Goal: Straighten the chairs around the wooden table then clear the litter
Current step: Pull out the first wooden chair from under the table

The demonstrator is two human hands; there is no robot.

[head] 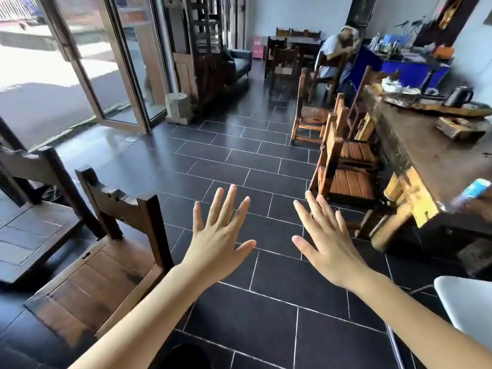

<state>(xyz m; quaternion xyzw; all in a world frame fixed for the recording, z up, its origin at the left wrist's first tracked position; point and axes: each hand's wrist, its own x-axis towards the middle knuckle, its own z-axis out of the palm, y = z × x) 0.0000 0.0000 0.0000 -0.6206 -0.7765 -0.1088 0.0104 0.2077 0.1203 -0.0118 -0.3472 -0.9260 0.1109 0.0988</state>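
My left hand [217, 235] and my right hand [328, 243] are stretched out over the dark tiled floor, fingers spread, holding nothing. A long wooden table [426, 161] runs along the right side. Three light wooden chairs stand unevenly at its near side: the nearest chair [343, 179], a middle chair [351, 147] and a far chair [308, 115] turned away from the table. A plastic bottle [471, 193] lies at the table's near edge. A kettle [458, 95], bowls and a tray sit further along the table.
A dark wooden chair [106, 257] stands close at my left, with another dark chair [34, 209] beyond it. A white seat [468, 302] is at lower right. A glass door [106, 62] stands open at left. A person [335, 54] sits at the far end.
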